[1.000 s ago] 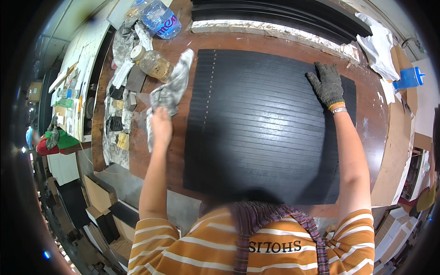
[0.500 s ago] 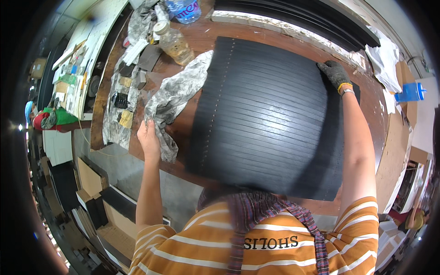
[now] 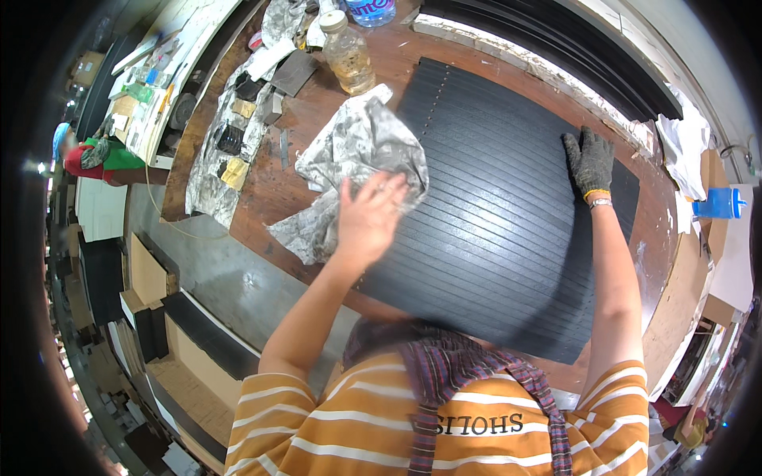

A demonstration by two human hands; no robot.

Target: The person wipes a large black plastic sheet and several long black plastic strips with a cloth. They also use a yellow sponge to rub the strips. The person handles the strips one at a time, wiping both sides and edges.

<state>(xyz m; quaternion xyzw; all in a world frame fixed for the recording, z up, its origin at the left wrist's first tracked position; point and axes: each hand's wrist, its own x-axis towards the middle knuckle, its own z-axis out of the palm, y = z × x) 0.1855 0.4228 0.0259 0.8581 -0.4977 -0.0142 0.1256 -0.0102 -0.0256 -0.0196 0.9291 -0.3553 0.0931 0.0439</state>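
Nearest the camera, an orange-and-white striped shirt and a plaid scarf fill the lower edge and hide the near rim of the black ribbed panel (image 3: 492, 214), which lies flat on the brown wooden tabletop (image 3: 274, 186) and covers most of it. The bare left forearm comes up from the shirt to the left hand (image 3: 367, 218), which lies palm down with fingers spread over the panel's left edge, pressing on the crumpled grey paper (image 3: 353, 163); whether the fingers pinch the paper or only rest on it cannot be told from above. The paper overlaps the panel's left rim and trails off onto the tabletop. On the far side of the panel the right hand (image 3: 589, 163), in a dark knit glove with a yellow cuff, lies flat with fingers spread wide on the ribs near the upper right corner, holding nothing. Beyond the paper, a clear plastic bottle (image 3: 348, 57) of yellowish liquid stands upright just off the panel's far left corner; a second bottle behind it is cut off by the picture's top. To its left, small dark blocks and scraps lie on stained sheets, too small to make out. At the far right a blue cup (image 3: 718, 204) sits beside white rags, bent by the lens rim.
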